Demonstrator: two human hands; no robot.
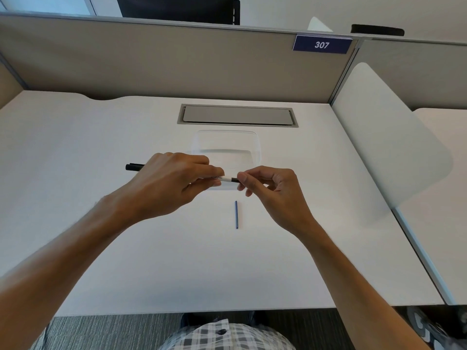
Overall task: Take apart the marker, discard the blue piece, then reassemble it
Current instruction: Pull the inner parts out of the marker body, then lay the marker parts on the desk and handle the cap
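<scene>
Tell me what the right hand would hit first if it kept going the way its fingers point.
Probably the left hand: the right hand points leftward along the black-and-white marker both grip.

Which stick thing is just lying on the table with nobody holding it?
The thin blue piece. It lies alone on the white table, nearer the person than both hands. The marker is held up by the left hand and right hand.

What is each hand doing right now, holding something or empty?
Left hand: grips the marker around its barrel.
Right hand: pinches the marker's dark end piece between thumb and fingers.
</scene>
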